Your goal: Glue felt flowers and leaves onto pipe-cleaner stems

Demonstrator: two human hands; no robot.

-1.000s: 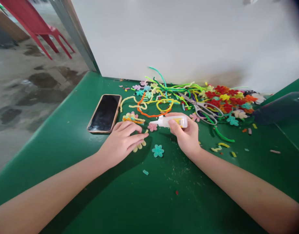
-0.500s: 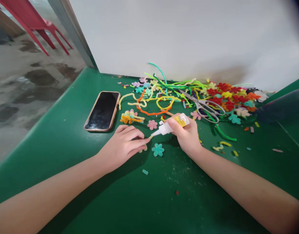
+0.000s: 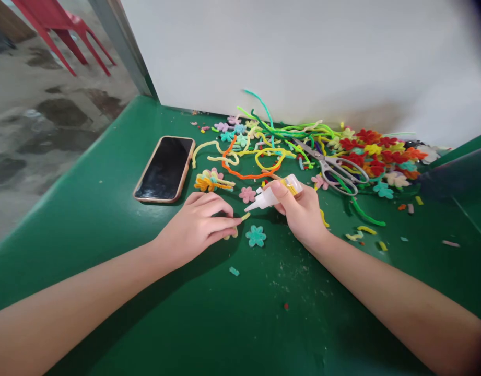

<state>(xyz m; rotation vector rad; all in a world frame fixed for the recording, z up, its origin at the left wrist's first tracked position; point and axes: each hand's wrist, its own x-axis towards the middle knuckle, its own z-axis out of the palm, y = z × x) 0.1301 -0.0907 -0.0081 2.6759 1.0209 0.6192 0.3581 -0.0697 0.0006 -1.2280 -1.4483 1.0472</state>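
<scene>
Facing inward, hands (image 3: 306, 213) hold bottle (image 3: 266, 198) (right) and yellow stem (image 3: 245, 216) (left).

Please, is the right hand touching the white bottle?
Touching. The head view shows the right hand gripping the white bottle, its thumb laid across it.

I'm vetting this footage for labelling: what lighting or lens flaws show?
Head view: soft shadow under the left forearm; pale sheen along the green table's left edge; dark top-right corner; red chair slightly soft.
</scene>
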